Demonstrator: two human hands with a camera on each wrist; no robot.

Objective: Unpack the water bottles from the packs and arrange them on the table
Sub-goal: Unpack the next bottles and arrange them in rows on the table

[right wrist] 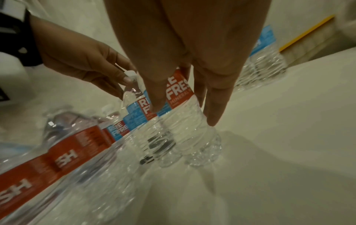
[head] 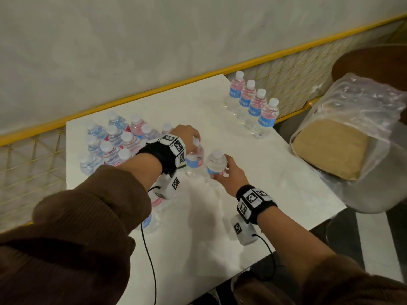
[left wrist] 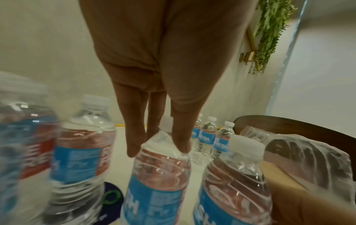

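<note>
I have a bottle in each hand near the middle of the white table (head: 242, 216). My left hand (head: 186, 134) comes down from above on the left bottle (head: 196, 159), fingertips (left wrist: 133, 150) pinching its neck and shoulder just under the white cap. My right hand (head: 230, 176) is wrapped round the label band of the right bottle (head: 217, 165), fingers (right wrist: 157, 99) curled across the red and blue print; that bottle's base looks to be on or just above the tabletop, I cannot tell which. The two bottles stand just beside each other. To the left, the pack (head: 112, 142) holds a cluster of bottles crowded together, and four bottles in a row (head: 253, 104) stand at the far right corner of the table, well apart from my hands. On a chair to the right sits an emptied plastic wrap (head: 352, 119). I judge these bottles full, so they carry some weight for their size, and the thin ribbed walls will dent if I squeeze hard. The bare plastic is likely slick, so the label band or the stiff neck under the cap is the safer place to hold.
</note>
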